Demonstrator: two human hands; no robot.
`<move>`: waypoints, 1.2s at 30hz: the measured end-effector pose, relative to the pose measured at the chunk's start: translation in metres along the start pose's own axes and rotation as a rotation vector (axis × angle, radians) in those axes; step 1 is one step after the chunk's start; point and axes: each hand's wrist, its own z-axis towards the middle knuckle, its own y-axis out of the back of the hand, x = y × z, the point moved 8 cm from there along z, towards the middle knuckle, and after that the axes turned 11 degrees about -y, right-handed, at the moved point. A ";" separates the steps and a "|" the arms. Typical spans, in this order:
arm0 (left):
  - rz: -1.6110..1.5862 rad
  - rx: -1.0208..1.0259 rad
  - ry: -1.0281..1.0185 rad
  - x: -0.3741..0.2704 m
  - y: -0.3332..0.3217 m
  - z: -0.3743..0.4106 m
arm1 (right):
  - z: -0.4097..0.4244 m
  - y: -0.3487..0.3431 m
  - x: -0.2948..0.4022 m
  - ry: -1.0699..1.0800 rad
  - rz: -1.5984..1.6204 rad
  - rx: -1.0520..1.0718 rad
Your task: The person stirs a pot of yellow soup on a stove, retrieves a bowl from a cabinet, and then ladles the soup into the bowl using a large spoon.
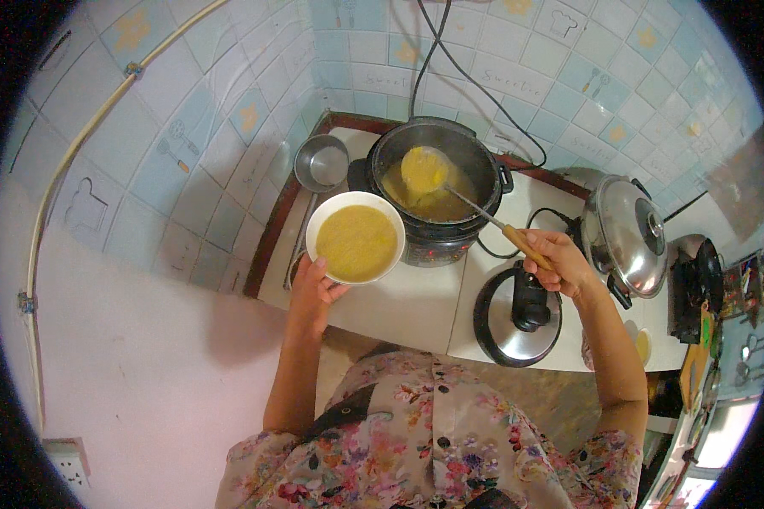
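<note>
My left hand (318, 284) grips the lower left rim of a white bowl (402, 237), which is nearly full of a yellow, grainy porridge or soup (356, 243). In my right hand (555, 262) is the wooden handle of a metal ladle (482, 212). The ladle's bowl, with yellow food in it, is inside the electric pressure cooker's pot (474, 149), over more yellowish liquid. The white bowl is in front of the cooker, to its left. Below my right hand, the cooker's round lid (514, 337) with a black handle lies on the countertop.
A metal saucepan or dipper (321, 163) stands left of the cooker by the tiled wall. To the right is a large steel pan with a domed lid (630, 235). A black cable (484, 95) hangs behind the cooker. Farther right is a black appliance or burner (694, 286).
</note>
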 end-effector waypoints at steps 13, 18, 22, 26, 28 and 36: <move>-0.087 -0.029 0.016 0.006 0.010 -0.003 | 0.010 -0.021 -0.023 -0.063 0.318 0.215; -0.078 -0.026 0.007 0.002 0.013 -0.002 | 0.020 -0.029 -0.028 -0.002 0.346 0.310; -0.088 -0.013 0.006 0.001 0.014 -0.002 | 0.013 -0.032 -0.019 0.086 0.184 0.120; -0.069 -0.010 -0.020 0.001 0.015 -0.001 | 0.004 -0.022 -0.009 0.132 0.009 -0.060; -0.072 0.001 -0.009 0.004 0.017 0.001 | -0.003 -0.021 -0.005 0.144 -0.031 -0.116; -0.085 0.027 -0.008 -0.002 0.003 0.001 | -0.005 -0.005 -0.013 0.013 0.157 -0.036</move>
